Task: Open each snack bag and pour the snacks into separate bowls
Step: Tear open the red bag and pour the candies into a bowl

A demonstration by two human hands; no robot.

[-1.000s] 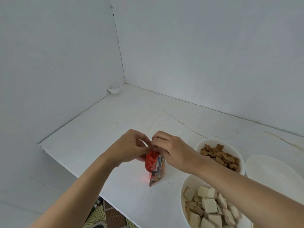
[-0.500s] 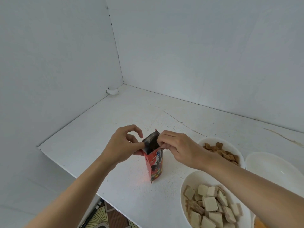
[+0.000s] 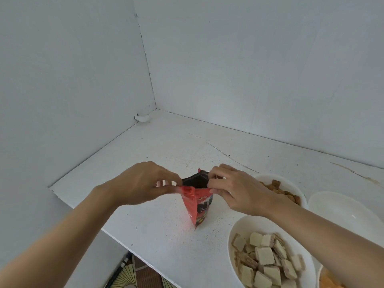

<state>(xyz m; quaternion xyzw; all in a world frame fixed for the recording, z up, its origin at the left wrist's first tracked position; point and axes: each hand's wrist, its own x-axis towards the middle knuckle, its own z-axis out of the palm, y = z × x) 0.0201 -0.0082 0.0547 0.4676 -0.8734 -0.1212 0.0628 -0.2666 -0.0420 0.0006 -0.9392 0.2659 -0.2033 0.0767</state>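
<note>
Bag [image 3: 198, 206] mouth gapes, my left hand [image 3: 143, 183] and right hand [image 3: 239, 192] each pinching one lip (opening step, I judge); next needs tipping over the empty bowl [image 3: 342, 208].

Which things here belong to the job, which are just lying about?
Job: red snack bag, pinched by left hand and right hand; empty bowl; wafer bowl; brown-snack bowl.
Lying about: white clip in wall corner; patterned mat below.
</note>
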